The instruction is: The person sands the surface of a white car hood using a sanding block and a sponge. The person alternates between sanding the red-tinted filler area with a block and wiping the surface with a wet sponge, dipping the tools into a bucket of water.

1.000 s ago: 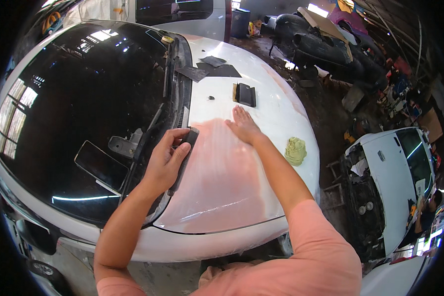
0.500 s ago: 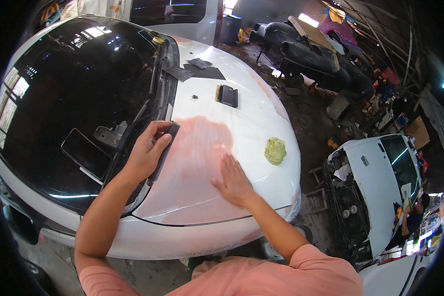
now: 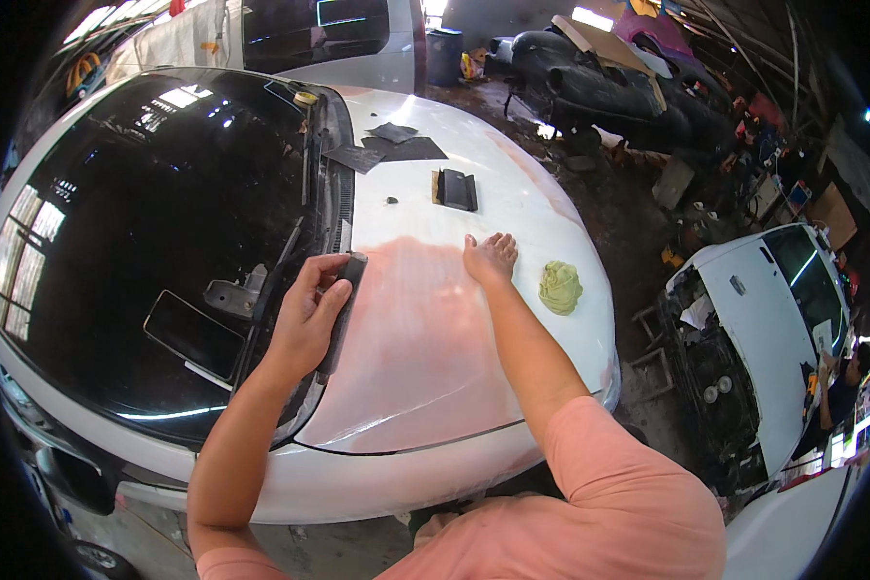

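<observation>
My left hand point(image 3: 311, 309) grips a long dark bar, like a sanding block point(image 3: 342, 319), at the windscreen-side edge of the white bonnet point(image 3: 541, 358). My right hand point(image 3: 488, 253) lies open, fingers outstretched, on the bonnet at the upper right edge of a pinkish patch point(image 3: 406, 343). A crumpled yellow-green cloth point(image 3: 560, 288) sits right of it. Beyond my hands are a small black folded pad point(image 3: 455, 189), several dark sheets point(image 3: 408, 147) and a small dark bit point(image 3: 391, 201).
The dark windscreen point(image 3: 155, 251) fills the left. A second white vehicle point(image 3: 759, 348) with an exposed front stands right, with a co-worker point(image 3: 836, 382) beside it. Black bumper parts point(image 3: 609, 87), cardboard and clutter line the back right, and another vehicle point(image 3: 319, 29) stands behind the bonnet.
My right hand moved down across the pink patch half a second ago and is now back further up and to the right. My left hand keeps holding the bar.
</observation>
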Action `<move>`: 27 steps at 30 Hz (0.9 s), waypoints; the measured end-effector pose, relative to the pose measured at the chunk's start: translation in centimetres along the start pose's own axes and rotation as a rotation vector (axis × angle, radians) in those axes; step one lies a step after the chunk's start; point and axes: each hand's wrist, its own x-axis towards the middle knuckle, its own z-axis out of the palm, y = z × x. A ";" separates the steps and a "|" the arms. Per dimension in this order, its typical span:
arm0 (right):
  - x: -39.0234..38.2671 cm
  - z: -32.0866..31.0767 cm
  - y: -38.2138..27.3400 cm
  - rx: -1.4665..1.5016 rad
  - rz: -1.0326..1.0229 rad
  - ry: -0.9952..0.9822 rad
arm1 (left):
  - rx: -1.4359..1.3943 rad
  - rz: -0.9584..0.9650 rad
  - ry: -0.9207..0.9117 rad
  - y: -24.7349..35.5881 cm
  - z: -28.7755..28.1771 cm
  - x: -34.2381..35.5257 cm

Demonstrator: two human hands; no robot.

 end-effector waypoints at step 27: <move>-27.5 -0.4 -14.3 -0.193 -0.579 -0.111 | -0.213 0.083 -0.049 -0.1 -0.3 -0.1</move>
